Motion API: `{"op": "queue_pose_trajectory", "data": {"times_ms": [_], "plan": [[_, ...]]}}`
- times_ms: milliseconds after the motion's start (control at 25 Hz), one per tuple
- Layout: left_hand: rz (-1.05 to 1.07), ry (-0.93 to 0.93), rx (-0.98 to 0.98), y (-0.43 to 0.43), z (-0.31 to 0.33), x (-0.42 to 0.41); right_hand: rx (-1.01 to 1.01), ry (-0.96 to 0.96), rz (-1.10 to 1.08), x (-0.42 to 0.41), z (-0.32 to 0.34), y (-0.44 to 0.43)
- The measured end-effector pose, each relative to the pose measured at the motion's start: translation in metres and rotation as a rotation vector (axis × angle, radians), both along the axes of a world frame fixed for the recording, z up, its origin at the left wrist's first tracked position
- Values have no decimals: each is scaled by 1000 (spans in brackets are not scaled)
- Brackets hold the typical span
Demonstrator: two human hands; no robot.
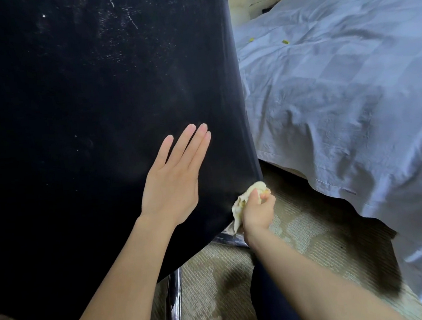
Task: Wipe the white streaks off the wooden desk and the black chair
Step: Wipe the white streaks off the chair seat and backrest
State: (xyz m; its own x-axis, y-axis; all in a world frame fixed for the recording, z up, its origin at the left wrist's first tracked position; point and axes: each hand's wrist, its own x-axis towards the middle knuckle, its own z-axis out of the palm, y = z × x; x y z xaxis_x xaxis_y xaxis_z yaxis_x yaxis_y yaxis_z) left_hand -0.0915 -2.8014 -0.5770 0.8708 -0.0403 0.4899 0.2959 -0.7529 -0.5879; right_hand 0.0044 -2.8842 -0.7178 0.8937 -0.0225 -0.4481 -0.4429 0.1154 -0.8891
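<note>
Dark trouser leg point(274, 295) at bottom centre, over carpet point(309, 230). Left hand point(171, 187) flat, fingers straight, pressed on black chair point(82, 94) back, frame centre. Right hand point(257, 212) grips crumpled pale-yellow cloth point(237, 206) against chair's lower right edge. White streaks point(119, 21) on chair, upper centre. Bed point(352, 81) fills right side.
</note>
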Motion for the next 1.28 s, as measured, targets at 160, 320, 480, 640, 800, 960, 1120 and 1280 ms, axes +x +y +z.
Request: {"op": "queue_pose_trajectory", "data": {"times_ms": [160, 320, 480, 640, 800, 960, 1120, 1280], "plan": [[0, -6, -6, -1, 0, 1, 4, 69, -20, 21, 38, -10], [-18, -26, 8, 1, -2, 1, 64, -129, -5, 48, 119, -1], [-41, -35, -5, 1, -2, 2, 110, -424, 43, 74, 202, 3], [-47, -44, -9, 1, -2, 2, 206, -628, 53, 77, 243, 0], [-39, -46, -22, 2, -3, 2, 122, -682, -4, 68, 197, 2], [-28, -45, -7, 3, -4, 1, -43, -527, 42, 63, 120, -3], [-15, -31, 12, 2, -3, 1, -148, -249, 149, 57, 47, -19], [21, -5, 60, 3, -1, 2, -175, -96, 141, 41, 17, -14]]}}
